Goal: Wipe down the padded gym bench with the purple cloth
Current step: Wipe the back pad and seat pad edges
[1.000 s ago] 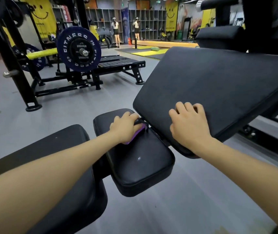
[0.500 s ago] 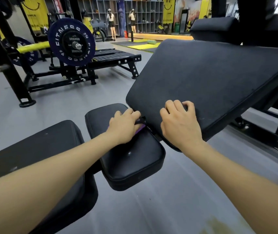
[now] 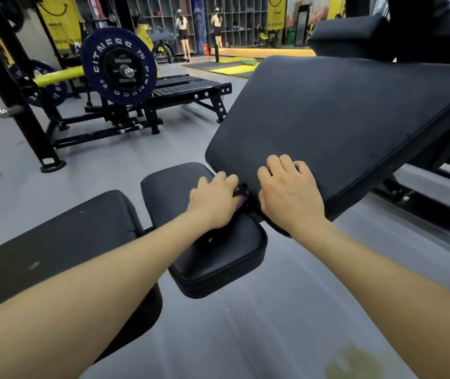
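From the head camera: the purple cloth [image 3: 240, 205] is bunched under my left hand [image 3: 212, 199], only a small sliver of it peeking out at the fingertip side, right at the gap where the small seat pad [image 3: 218, 258] meets the big sloped back pad [image 3: 341, 127] of the padded gym bench. My left grip is curled down over that cloth, fingers bent and pressing it onto the far end of the seat pad; most of the cloth is hidden beneath the palm. Something dark, a strap or bracket, sits just at my left fingertips; I cannot tell which.

My right hand [image 3: 289, 195] lies just beside the left, on the lower edge of the back pad. Its fingers are bent, knuckles up, tips on the black vinyl, and this grip holds nothing, only rests on the padding.

A second flat pad [image 3: 62, 242] lies under my left forearm. Farther off on the grey floor [image 3: 259, 324] stands a rack with a blue weight plate [image 3: 118, 68].
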